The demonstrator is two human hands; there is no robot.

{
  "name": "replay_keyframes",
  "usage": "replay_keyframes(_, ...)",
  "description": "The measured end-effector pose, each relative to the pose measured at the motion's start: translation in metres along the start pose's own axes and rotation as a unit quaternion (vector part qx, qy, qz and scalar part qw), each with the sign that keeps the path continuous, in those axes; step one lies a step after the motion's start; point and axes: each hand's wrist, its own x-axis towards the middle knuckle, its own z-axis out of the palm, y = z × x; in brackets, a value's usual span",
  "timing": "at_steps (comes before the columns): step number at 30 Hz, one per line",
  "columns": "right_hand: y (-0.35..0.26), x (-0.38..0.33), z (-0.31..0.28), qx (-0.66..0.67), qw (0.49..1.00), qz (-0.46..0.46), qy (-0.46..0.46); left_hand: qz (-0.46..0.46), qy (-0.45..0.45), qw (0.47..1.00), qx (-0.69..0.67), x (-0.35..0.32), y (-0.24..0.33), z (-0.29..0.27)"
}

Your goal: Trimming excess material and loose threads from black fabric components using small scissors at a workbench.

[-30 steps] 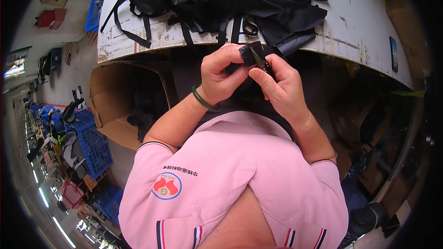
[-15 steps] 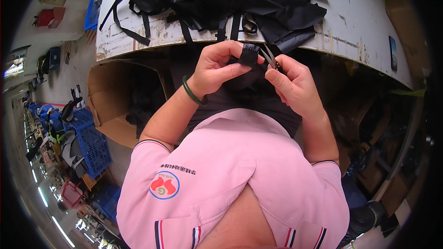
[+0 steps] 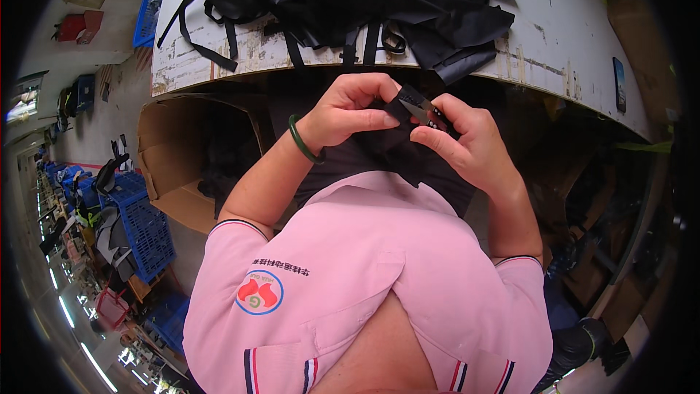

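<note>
Head view, before me: left hand (image 3: 354,108), pinching one narrow black fabric strip (image 3: 397,107); right hand (image 3: 470,138), gripping small black-handled metal snips (image 3: 418,111), blades across the strip; beyond, worn white-topped table (image 3: 543,40), bearing heaped black fabric (image 3: 350,11).

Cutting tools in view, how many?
1: snips in the right hand, blades at the black strip held by the left hand. Others could be hidden under the black fabric pile.
</note>
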Motion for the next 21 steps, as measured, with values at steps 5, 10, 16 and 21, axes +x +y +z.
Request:
replay_keyframes(5, -0.001, 0.001, 0.000, -0.022, 1.000, -0.001, -0.007, -0.026, -0.009, 1.000, -0.010, 0.000, 0.002, 0.002)
replay_keyframes(10, 0.003, -0.001, -0.001, 0.006, 1.000, 0.003, -0.020, -0.040, -0.007, 0.999, -0.006, -0.002, 0.001, 0.000)
replay_keyframes(16, -0.008, -0.004, -0.011, 0.097, 0.985, 0.121, -0.074, -0.044, -0.044, 0.998, -0.008, 0.003, 0.005, -0.003)
replay_keyframes(21, -0.008, -0.007, -0.019, 0.080, 0.982, 0.111, -0.126, -0.097, -0.108, 0.985, -0.091, 0.010, 0.002, -0.015)
